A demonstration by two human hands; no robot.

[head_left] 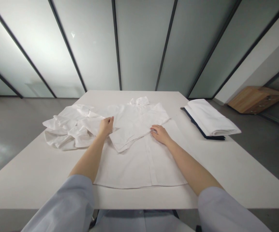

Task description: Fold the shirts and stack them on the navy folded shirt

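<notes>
A white button-front shirt (134,167) lies spread on the table, its collar at the far side and its hem towards me. One sleeve is laid across the shirt's front. My right hand (160,134) pinches the edge of this folded-over sleeve between thumb and fingers. Over the shirt's left side, my left hand (106,126) is closed, its fingers pressed together on white fabric of the shirt. Just left of that hand lies a crumpled heap of white cloth (69,129); where it meets the shirt is hard to make out.
On the table's right side, a folded white garment (209,117) rests on a dark folded one (209,137). The white table (245,180) has its near edge close to my body. Beyond stand frosted glass panels (141,45) and a wooden cabinet (255,100) on the floor.
</notes>
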